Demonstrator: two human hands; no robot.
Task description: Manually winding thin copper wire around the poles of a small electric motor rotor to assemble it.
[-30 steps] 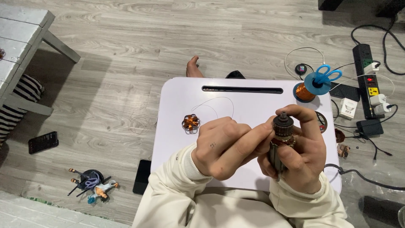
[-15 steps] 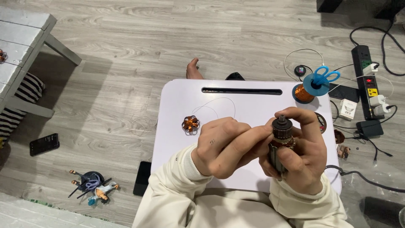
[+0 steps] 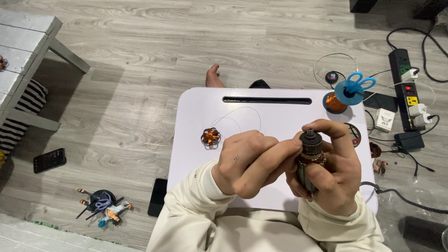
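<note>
Above white lap table (image 3: 261, 121): right hand (image 3: 333, 175) grips motor armature (image 3: 310, 156); left hand (image 3: 249, 163) pinches it.

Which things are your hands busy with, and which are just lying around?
In use:
- left hand
- right hand
- dark metal motor core with copper windings
- orange copper wire spool
- thin loose wire

Lying about:
- blue scissors
- black phone on the floor
- toy figure
- black power strip
</note>
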